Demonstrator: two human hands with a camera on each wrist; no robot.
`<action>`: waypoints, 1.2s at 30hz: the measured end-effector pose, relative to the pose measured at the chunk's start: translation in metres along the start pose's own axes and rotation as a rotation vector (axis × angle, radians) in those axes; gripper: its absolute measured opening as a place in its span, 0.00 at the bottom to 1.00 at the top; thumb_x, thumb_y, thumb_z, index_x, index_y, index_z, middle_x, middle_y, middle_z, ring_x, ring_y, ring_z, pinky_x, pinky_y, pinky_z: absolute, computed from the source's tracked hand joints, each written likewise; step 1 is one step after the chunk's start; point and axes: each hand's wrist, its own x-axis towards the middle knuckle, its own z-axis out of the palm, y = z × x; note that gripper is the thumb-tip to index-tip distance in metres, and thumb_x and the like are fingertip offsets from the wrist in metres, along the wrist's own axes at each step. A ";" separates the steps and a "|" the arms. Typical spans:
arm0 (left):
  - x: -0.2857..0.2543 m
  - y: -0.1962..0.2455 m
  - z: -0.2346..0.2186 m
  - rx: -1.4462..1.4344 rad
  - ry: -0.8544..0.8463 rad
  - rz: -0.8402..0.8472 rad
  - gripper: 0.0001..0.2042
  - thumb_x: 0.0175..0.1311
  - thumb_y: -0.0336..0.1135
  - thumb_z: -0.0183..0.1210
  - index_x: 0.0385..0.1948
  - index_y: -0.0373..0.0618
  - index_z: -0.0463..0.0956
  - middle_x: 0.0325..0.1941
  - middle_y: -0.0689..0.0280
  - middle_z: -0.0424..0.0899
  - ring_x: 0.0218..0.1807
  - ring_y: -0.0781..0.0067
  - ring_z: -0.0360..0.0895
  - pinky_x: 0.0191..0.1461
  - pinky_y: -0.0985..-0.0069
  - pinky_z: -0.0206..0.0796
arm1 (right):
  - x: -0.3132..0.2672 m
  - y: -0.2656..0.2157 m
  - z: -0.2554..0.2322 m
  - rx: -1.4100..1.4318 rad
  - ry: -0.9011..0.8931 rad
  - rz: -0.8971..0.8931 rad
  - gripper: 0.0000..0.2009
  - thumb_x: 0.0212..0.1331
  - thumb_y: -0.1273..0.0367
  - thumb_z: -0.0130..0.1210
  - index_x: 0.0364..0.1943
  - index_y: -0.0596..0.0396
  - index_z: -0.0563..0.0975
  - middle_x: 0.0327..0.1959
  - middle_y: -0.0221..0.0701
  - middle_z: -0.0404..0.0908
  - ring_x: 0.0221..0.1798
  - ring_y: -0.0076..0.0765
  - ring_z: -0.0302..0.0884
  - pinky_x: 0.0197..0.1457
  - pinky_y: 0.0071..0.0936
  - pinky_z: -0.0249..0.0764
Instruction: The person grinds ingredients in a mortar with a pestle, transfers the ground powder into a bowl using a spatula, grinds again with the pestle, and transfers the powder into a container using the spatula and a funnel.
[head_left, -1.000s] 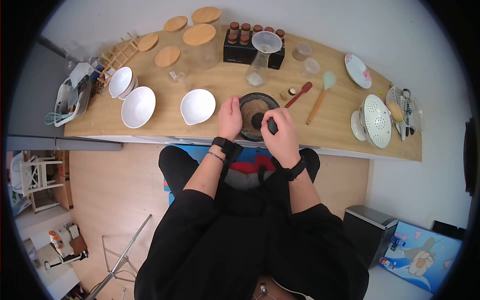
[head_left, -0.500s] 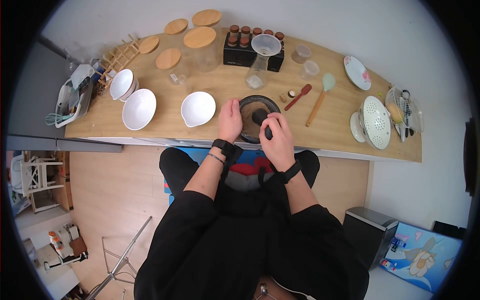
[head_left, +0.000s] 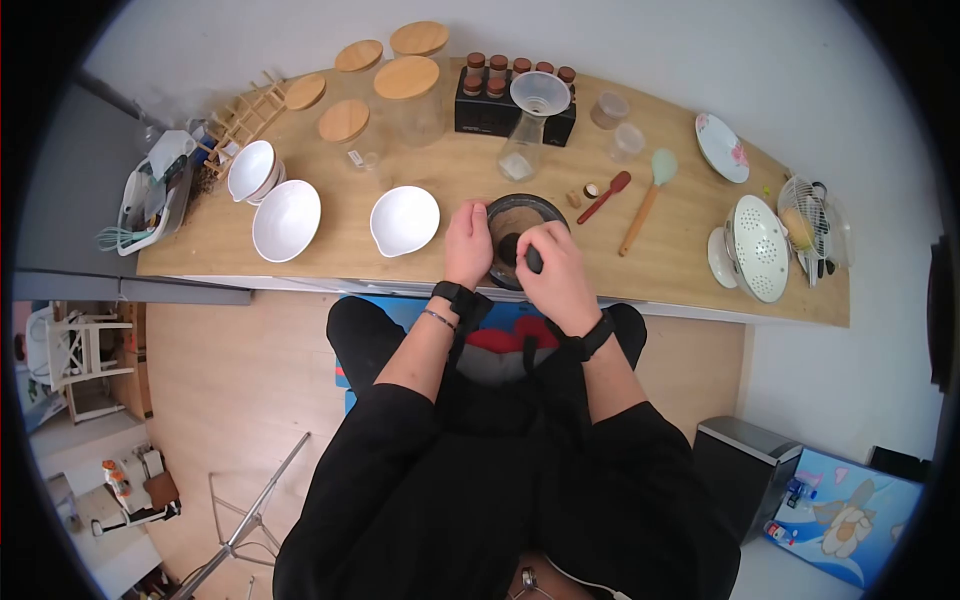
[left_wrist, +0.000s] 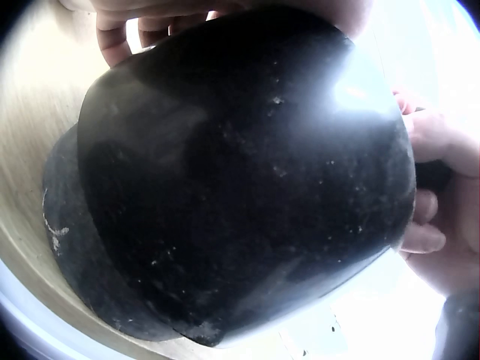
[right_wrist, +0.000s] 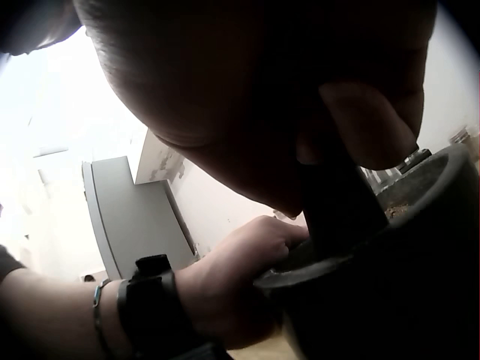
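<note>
A dark stone mortar (head_left: 540,203) with brown powder (head_left: 518,217) in it stands near the counter's front edge. My left hand (head_left: 467,245) holds it by its left side, thumb by the rim. In the left wrist view the black mortar wall (left_wrist: 247,172) fills most of the picture, with fingers (left_wrist: 114,41) curving behind it. My right hand (head_left: 556,278) grips the handle of a black pestle (head_left: 534,260), its head down in the powder. Seen from the right wrist, the pestle shaft (right_wrist: 341,202) slants into the mortar, and much of the hand is in shadow.
Left of the mortar sits a white spouted bowl (head_left: 405,221). Behind stand a glass flask with a funnel (head_left: 540,93) and a black spice rack (head_left: 487,117). To the right lie a red spatula (head_left: 605,196), a green-headed spatula (head_left: 648,203) and a white colander (head_left: 757,248).
The pestle has circled within the mortar, its head swinging away and then back toward the near left, my right hand turning with it. My left hand keeps its place on the mortar.
</note>
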 end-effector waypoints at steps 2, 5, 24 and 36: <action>0.000 0.001 0.001 0.003 0.020 0.021 0.15 0.75 0.38 0.44 0.43 0.37 0.77 0.43 0.47 0.82 0.49 0.45 0.78 0.54 0.59 0.68 | 0.004 -0.001 -0.001 0.019 0.020 0.007 0.08 0.50 0.78 0.59 0.33 0.53 0.73 0.40 0.38 0.73 0.45 0.53 0.76 0.46 0.42 0.74; 0.002 0.000 0.000 0.007 -0.016 0.004 0.15 0.75 0.38 0.44 0.43 0.37 0.77 0.44 0.47 0.82 0.49 0.45 0.78 0.54 0.60 0.68 | 0.005 0.005 0.002 -0.054 0.105 -0.043 0.08 0.50 0.78 0.58 0.33 0.53 0.73 0.40 0.38 0.73 0.45 0.53 0.76 0.46 0.42 0.74; 0.001 -0.001 0.001 0.010 0.004 0.004 0.15 0.75 0.38 0.44 0.43 0.37 0.77 0.42 0.47 0.82 0.48 0.45 0.78 0.54 0.60 0.68 | 0.001 0.012 -0.005 0.058 0.004 -0.019 0.10 0.48 0.79 0.59 0.34 0.54 0.73 0.39 0.37 0.74 0.43 0.51 0.75 0.47 0.37 0.73; 0.001 0.002 0.001 -0.013 0.029 0.031 0.15 0.74 0.38 0.45 0.42 0.36 0.78 0.41 0.47 0.82 0.48 0.46 0.78 0.53 0.60 0.69 | 0.016 0.002 -0.051 -0.006 0.179 0.119 0.10 0.49 0.75 0.63 0.35 0.55 0.75 0.34 0.37 0.77 0.40 0.47 0.77 0.44 0.37 0.73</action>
